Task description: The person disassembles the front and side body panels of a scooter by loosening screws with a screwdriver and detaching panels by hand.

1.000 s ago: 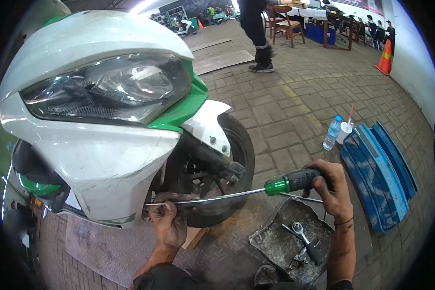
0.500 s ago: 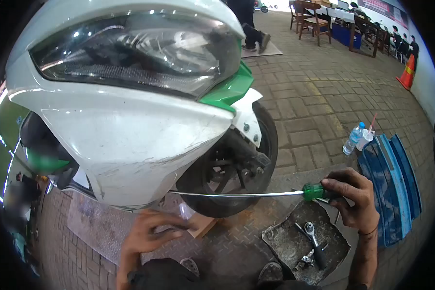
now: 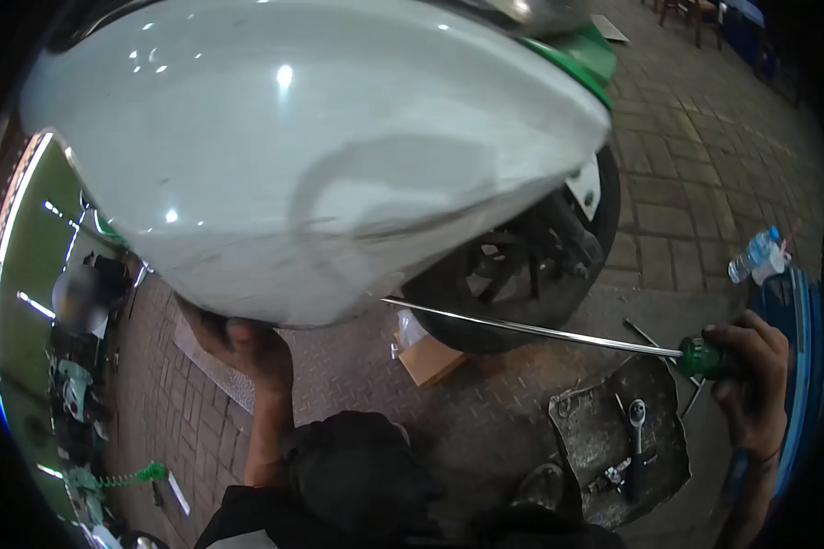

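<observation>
A long screwdriver with a green handle (image 3: 700, 357) is gripped in my right hand (image 3: 755, 380). Its straight metal shaft (image 3: 540, 331) runs leftward in front of the wheel, and the tip lies by the lower edge of the white motorcycle fairing (image 3: 247, 183). My left hand (image 3: 247, 352) reaches up to the underside of that fairing, thumb apart, with its fingertips partly hidden beneath the panel. Scuff marks run along the fairing's side. Behind the screwdriver shaft are the black front wheel (image 3: 485, 320) and a wooden block (image 3: 428, 360).
A worn metal tray (image 3: 577, 430) holds a ratchet (image 3: 638, 421) and small metal parts. A thin rod lies near it. At right are a water bottle (image 3: 753, 256), a cup (image 3: 772, 265) and blue panels (image 3: 801, 339). A green coiled hose (image 3: 124, 478) is at lower left.
My view has moved closer to the fairing. My left hand has gone from beside the wooden block to under the fairing's edge. The screwdriver now slants, its handle lower than its tip.
</observation>
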`<state>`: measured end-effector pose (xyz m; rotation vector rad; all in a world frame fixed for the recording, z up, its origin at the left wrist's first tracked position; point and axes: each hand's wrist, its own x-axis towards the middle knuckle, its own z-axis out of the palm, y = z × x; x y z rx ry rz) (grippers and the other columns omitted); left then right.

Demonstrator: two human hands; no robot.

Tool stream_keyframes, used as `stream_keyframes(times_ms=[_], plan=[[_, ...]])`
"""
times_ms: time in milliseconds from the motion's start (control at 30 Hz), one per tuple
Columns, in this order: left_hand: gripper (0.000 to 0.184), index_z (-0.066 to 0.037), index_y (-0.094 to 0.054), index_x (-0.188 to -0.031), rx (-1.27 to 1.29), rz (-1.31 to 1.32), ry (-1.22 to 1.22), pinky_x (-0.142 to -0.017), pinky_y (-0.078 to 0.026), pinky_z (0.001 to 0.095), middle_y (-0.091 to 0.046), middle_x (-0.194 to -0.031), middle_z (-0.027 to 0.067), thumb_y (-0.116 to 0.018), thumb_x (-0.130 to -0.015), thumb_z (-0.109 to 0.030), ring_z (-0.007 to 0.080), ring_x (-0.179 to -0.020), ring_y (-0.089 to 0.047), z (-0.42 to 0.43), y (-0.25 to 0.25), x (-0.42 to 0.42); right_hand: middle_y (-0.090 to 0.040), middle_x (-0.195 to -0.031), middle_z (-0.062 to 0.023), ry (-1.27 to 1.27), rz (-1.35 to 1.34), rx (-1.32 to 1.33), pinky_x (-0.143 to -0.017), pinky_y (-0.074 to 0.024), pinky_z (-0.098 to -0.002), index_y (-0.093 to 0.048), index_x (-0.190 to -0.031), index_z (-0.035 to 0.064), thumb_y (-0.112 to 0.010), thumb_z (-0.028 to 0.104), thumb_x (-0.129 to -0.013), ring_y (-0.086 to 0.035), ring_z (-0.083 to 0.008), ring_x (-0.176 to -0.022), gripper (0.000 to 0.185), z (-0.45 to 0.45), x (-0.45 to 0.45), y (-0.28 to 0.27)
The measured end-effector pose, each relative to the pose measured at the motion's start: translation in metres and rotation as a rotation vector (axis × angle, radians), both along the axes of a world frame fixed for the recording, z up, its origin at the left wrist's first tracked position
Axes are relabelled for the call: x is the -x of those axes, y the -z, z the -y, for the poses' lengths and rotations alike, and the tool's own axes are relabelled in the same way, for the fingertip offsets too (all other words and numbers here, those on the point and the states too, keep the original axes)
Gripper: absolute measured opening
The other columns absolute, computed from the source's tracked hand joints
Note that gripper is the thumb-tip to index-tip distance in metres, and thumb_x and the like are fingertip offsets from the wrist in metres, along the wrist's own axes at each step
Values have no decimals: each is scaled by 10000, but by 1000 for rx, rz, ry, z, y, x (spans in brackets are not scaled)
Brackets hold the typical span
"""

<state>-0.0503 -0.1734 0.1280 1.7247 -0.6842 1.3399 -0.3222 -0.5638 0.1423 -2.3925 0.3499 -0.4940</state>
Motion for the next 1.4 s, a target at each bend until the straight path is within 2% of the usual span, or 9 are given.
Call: stream_keyframes(times_ms=[133, 233, 367, 567, 700, 833, 1067, 1200, 1400], plan=[[866, 91, -490, -1287, 242, -127, 88, -992, -418, 447, -580, -1161, 175, -417, -951, -703, 270, -1104, -566, 3, 17, -6, -641, -934, -95, -219, -48, 517, -820, -414, -370, -695, -1091, 53, -717, 526, -809, -553, -235, -943, 551, 12, -1, 15], [595, 84, -463, -1323, -3, -18, -208, -942, -429, 482, -550, -1212, 249, -354, -1058, -438, 395, -1077, -566, -24, 35, -14, -659, -964, -99, -212, -65, 97, -844, -419, -372, -658, -1096, 30, -742, 502, -814, -553, -229, -952, 557, 17, -11, 18], [657, 58, -319, -1446, -557, 16, -773, -1063, -391, 470, -469, -1385, 229, -481, -1018, -413, 321, -1261, -494, -36, 27, 10, -641, -1056, -144, -212, 30, -56, -850, -448, -398, -641, -1060, 7, -775, 460, -796, -569, -248, -968, 542, 20, -15, 18], [605, 24, -273, -1496, -201, -263, -368, -1120, -336, 468, -346, -1507, 215, -414, -1064, -375, 310, -1334, -417, -12, 32, 18, -646, -876, -120, -214, 36, 255, -728, -433, -391, -678, -1000, 19, -770, 528, -682, -588, -251, -854, 608, 29, -6, 42], [648, -2, -303, -1491, 248, -335, -97, -1121, -335, 430, -381, -1495, 149, -380, -1056, -476, 256, -1337, -412, 5, 28, 18, -642, -774, -90, -35, -72, -124, -715, -387, -336, -724, -889, -2, -648, 690, -750, -549, -217, -828, 710, 9, -17, 23], [545, -13, -343, -1471, 572, -444, 443, -1062, -407, 428, -532, -1344, 168, -516, -1032, -287, 293, -1208, -530, 2, 15, 27, -623, -948, -115, -55, -126, -225, -758, -408, -333, -632, -1047, -18, -716, 705, -696, -543, -215, -854, 807, 18, -11, 9], [500, -73, -405, -1449, 572, -533, 437, -1096, -408, 422, -528, -1389, 116, -456, -1051, -372, 246, -1262, -515, -3, 18, 26, -521, -1122, -129, -184, 174, 306, -762, -468, -328, -522, -1244, 43, -735, 567, -827, -560, -178, -927, 703, 53, 13, 60], [503, -55, -435, -1427, 640, -514, 448, -1080, -421, 412, -543, -1375, 113, -486, -1039, -372, 236, -1266, -516, 0, 18, 26, -603, -1062, -132, -53, -89, -431, -783, -501, -304, -486, -1360, 0, -554, 460, -988, -599, -146, -871, 595, 72, 9, 61], [519, -59, -445, -1427, 610, -544, 470, -1094, -414, 426, -555, -1369, 103, -502, -1030, -390, 245, -1272, -511, -5, 16, 29, -473, -1308, -265, -711, 274, -607, -631, -606, -465, -384, -1372, 187, -729, 472, -853, -498, -353, -1214, 685, 70, -52, 32]])
